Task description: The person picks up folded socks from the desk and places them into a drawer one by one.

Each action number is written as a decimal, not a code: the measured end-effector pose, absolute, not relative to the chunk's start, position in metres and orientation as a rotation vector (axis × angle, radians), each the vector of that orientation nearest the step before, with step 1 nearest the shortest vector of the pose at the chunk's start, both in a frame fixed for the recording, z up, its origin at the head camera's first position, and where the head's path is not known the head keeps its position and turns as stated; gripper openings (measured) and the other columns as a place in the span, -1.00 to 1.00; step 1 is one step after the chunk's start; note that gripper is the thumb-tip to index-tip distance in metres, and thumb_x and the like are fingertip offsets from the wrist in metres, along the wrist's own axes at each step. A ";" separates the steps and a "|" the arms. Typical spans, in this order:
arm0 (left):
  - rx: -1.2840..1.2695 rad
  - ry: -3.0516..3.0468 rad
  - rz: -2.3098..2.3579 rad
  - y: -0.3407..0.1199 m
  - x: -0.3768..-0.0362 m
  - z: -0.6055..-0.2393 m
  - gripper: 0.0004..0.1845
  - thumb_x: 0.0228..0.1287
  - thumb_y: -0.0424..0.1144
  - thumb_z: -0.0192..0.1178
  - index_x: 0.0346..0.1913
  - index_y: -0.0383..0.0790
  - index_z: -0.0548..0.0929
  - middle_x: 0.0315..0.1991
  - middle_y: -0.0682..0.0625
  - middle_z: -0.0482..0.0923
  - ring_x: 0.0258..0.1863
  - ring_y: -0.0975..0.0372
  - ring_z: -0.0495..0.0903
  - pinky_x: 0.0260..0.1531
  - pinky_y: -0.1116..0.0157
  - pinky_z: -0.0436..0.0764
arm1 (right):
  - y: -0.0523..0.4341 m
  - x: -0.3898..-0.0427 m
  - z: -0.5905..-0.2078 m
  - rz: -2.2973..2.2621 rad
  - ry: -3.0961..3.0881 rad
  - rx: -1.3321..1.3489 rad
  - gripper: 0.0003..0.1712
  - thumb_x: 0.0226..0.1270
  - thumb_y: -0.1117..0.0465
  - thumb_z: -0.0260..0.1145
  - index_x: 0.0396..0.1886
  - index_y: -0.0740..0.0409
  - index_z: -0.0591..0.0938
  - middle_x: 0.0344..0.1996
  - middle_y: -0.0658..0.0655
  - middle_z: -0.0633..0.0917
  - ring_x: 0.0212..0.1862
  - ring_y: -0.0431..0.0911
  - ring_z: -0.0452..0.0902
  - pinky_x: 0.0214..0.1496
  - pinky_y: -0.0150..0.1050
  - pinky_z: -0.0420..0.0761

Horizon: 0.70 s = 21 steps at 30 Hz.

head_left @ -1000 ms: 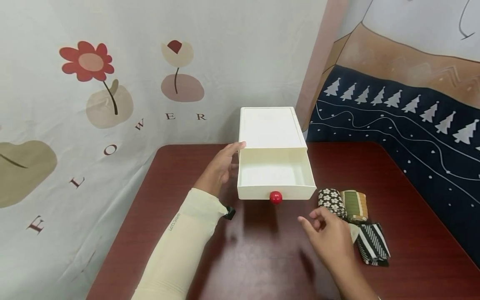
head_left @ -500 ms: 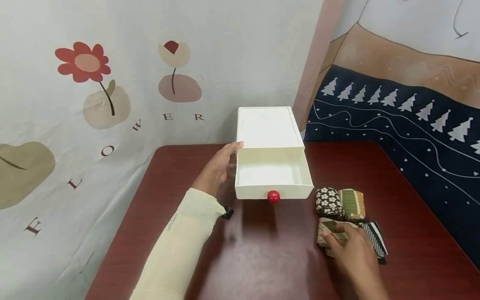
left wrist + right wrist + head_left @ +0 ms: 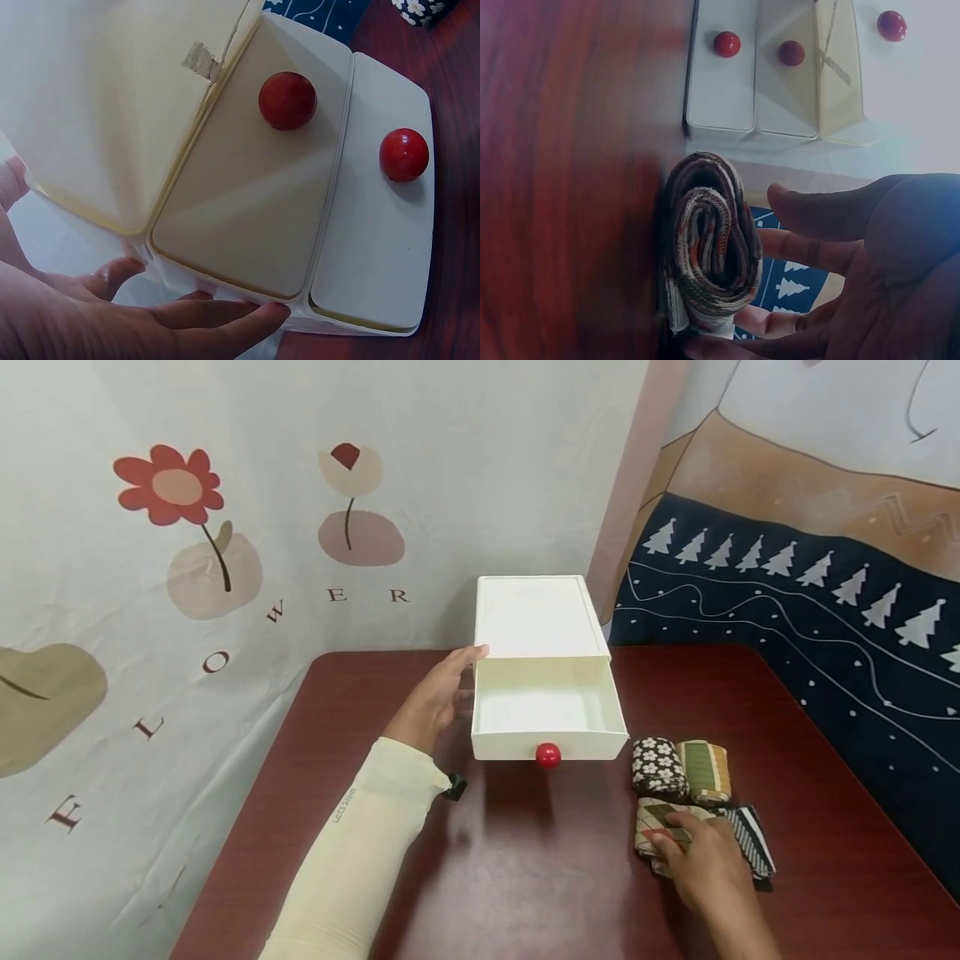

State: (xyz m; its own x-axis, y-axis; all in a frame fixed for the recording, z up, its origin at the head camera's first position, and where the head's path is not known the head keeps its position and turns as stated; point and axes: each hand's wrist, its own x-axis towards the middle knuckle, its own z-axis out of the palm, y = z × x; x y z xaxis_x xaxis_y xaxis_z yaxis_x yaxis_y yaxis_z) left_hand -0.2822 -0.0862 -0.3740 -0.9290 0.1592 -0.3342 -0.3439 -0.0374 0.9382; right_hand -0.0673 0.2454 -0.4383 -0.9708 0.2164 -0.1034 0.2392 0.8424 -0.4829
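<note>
A white drawer box (image 3: pixel 538 614) stands at the back of the dark red table (image 3: pixel 525 877). Its top drawer (image 3: pixel 547 706) with a red knob (image 3: pixel 548 755) is pulled out and holds nothing. My left hand (image 3: pixel 468 675) rests with straight fingers against the box's left side; the left wrist view shows those fingers (image 3: pixel 217 315) along the box's edge. My right hand (image 3: pixel 678 837) lies over a plaid cloth roll (image 3: pixel 651 817) at the front right. In the right wrist view its fingers (image 3: pixel 810 217) curl round that roll (image 3: pixel 709 240).
Three more rolls lie beside it: a dark floral one (image 3: pixel 658 766), a green striped one (image 3: pixel 707 771) and a black-and-white striped one (image 3: pixel 752 845). Lower drawers with red knobs (image 3: pixel 287 100) show in the left wrist view. Printed fabric hangs behind and to the right.
My right hand has moved right from in front of the drawer onto the plaid roll and closed round it. The left hand and the box have stayed still.
</note>
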 end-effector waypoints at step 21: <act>-0.148 1.893 2.010 -0.089 -0.281 -0.374 -0.30 0.49 0.26 0.22 0.57 0.13 0.39 0.57 -0.10 0.33 0.28 -0.08 0.61 0.25 -0.14 0.56 | 0.252 -0.089 -0.444 -0.812 2.886 0.282 -0.51 0.28 0.29 0.56 0.20 0.24 0.70 0.01 0.57 0.37 -0.21 0.23 0.54 -0.27 -0.12 0.50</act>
